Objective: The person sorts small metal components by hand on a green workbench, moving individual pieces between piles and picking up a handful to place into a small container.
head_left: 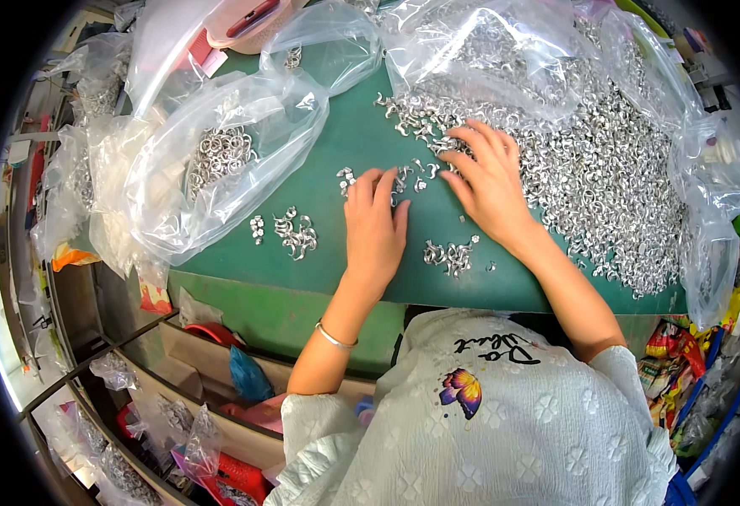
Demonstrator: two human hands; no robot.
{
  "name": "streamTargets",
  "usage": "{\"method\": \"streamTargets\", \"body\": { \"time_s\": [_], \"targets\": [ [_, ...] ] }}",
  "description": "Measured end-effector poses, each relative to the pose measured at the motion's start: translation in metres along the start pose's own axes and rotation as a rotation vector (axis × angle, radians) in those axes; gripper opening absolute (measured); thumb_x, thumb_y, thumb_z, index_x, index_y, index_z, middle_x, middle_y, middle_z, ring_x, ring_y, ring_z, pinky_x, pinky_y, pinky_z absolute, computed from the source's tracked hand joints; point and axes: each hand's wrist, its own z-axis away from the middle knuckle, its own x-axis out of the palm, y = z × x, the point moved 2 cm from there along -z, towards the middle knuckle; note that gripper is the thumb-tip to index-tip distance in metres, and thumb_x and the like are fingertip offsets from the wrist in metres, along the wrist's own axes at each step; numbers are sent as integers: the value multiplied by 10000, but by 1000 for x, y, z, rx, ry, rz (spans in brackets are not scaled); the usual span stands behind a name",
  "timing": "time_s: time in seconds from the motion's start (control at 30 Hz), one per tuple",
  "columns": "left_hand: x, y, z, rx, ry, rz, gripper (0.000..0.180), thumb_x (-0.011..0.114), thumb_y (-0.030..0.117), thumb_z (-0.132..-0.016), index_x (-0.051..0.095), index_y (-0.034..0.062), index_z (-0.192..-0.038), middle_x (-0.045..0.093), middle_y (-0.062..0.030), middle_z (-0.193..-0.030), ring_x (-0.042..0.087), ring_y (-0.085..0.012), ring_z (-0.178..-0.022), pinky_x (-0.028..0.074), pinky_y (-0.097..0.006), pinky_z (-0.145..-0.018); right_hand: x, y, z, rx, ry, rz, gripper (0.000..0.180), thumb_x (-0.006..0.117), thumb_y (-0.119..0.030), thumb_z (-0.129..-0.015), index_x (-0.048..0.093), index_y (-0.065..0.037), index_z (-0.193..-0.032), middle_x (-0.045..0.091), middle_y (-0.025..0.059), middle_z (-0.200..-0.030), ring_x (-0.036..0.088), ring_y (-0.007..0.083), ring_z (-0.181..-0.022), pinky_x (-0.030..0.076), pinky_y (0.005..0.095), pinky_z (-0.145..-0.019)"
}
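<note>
My left hand (373,232) rests low over the green tabletop, fingers slightly bent and thumb apart. Its fingertips lie between a few small silver metal pieces (345,180) and a loose scatter of curved metal parts (419,175). My right hand (490,181) reaches in with spread fingers at the near-left edge of a big heap of shiny curved metal parts (598,177). Nothing clearly shows gripped in either hand. One small group of the curved parts (296,234) lies left of my left hand, and another group (448,257) is nearer me, between my forearms.
An open clear plastic bag (294,126) holding metal rings (221,156) stands on the left of the green table (336,270). Plastic sheeting (480,59) covers the heap's far side. A pink container (248,29) sits at the back. Drawers with bagged parts (176,413) are below left.
</note>
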Motion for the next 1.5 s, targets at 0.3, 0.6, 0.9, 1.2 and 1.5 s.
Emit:
{"method": "streamTargets", "body": {
  "time_s": [0.3,0.6,0.9,1.2,1.5],
  "targets": [
    [4,-14,-1,-71,35,91,241,629,-35,-833,587,-6,-1068,579,-158,-1054,575,-341,-953,459,-400,-847,18,-8,-2,-50,-97,3,68,674,-121,-811,657,-55,-812,551,76,-1235,405,301,-1291,246,544,-1080],
    [6,0,-4,97,-121,-82,212,654,26,-828,637,36,-1039,581,-80,-1016,539,-260,-946,378,-376,-814,3,-8,8,-37,-1,-46,109,694,-72,-778,642,-64,-874,578,60,-1119,489,273,-1179,322,469,-996],
    [0,4,13,41,-53,-67,146,619,-7,-841,634,31,-981,576,-74,-979,545,-252,-910,377,-368,-786,-19,-4,15,40,-55,-163,158,703,-39,-755,659,-81,-901,587,35,-1004,534,240,-971,371,381,-838],
    [-1,1,32,-28,-116,57,204,611,-14,-826,614,12,-1028,570,-110,-993,561,-286,-898,416,-379,-756,-11,-8,24,-24,-205,-21,75,709,-94,-758,652,-80,-804,560,32,-817,508,214,-878,363,357,-808],
    [-3,16,36,-200,-146,383,229,607,-50,-831,604,-15,-1057,576,-133,-1012,577,-324,-883,476,-386,-777,15,-21,2,-117,-195,-207,37,676,-100,-792,661,-71,-808,568,41,-788,521,217,-855,373,351,-781]
  ]
}}
